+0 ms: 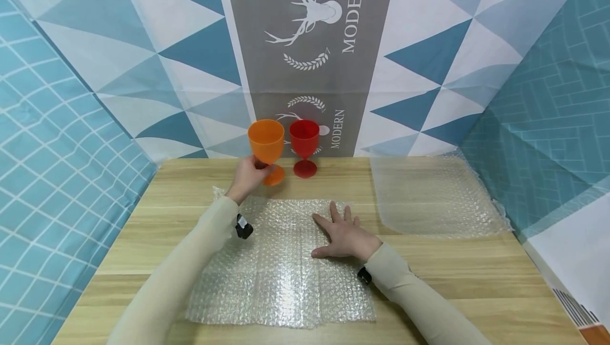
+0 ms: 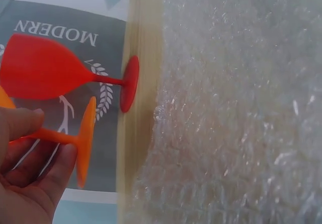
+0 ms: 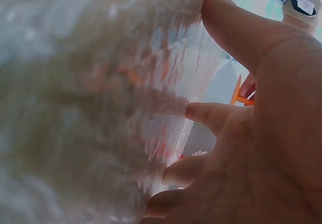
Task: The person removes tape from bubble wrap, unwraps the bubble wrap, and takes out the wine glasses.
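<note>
My left hand (image 1: 248, 176) pinches an orange plastic goblet (image 1: 267, 143) by its stem at the back of the table. In the left wrist view, the goblet's round foot (image 2: 86, 142) is raised off the tabletop. Just right of it stands a red goblet (image 1: 305, 138), upright and untouched. A sheet of bubble wrap (image 1: 286, 281) lies flat at the centre of the table. On its right part rests my right hand (image 1: 345, 238), fingers spread; in the right wrist view the fingertips (image 3: 198, 112) touch the wrap.
Another bubble wrap sheet (image 1: 429, 197) lies at the back right of the wooden table (image 1: 443, 276). A patterned cloth (image 1: 310, 75) hangs behind the goblets. Tiled-print cloths hang on the left (image 1: 47, 175) and right (image 1: 538, 123) sides.
</note>
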Tool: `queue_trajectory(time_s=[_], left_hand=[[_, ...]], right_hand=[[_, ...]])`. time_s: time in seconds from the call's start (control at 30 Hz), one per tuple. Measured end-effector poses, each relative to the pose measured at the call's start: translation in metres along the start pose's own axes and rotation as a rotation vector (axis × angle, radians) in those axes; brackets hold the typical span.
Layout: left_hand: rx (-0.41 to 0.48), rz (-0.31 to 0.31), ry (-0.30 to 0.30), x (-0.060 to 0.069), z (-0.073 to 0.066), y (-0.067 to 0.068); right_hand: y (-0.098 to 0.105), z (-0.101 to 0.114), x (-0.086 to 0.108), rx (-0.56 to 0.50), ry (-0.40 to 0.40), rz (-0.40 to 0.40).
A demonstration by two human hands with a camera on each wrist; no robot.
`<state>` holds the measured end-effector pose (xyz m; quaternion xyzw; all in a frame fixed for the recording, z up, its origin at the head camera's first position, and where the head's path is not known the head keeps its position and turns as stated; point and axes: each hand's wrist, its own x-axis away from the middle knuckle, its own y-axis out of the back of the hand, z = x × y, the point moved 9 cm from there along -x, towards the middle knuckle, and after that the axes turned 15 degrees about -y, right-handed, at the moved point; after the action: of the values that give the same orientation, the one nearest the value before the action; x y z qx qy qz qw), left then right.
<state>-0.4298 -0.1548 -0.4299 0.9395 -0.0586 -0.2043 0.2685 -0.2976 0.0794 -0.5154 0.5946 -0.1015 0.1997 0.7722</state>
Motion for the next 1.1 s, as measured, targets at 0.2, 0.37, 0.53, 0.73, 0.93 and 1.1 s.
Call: queue_trajectory(time_s=[0.2,0.37,0.53,0.73,0.93,1.1], left_hand=[[0.012,-0.019,0.001,-0.003,0.011,-0.010],[-0.006,-0.023,0.016,-0.004,0.016,-0.016],[-0.044,-0.032,0.017,-0.006,0.019,-0.017],[-0.032,-0.021,0.053,-0.005,0.028,-0.020],[-0.040,-0.020,0.068,-0.006,0.038,-0.019],[-0.057,-0.017,0.075,-0.008,0.044,-0.017]], right_hand=[[-0.002,-0.001,0.001,-0.002,0.004,0.003],[-0.002,-0.001,0.001,-0.008,0.000,0.010],[-0.002,-0.002,0.002,-0.020,-0.006,0.017],[-0.003,-0.002,0.003,-0.028,-0.004,0.022],[-0.001,-0.002,0.002,-0.013,0.000,0.019],[0.000,0.000,0.000,-0.001,0.006,0.018]])
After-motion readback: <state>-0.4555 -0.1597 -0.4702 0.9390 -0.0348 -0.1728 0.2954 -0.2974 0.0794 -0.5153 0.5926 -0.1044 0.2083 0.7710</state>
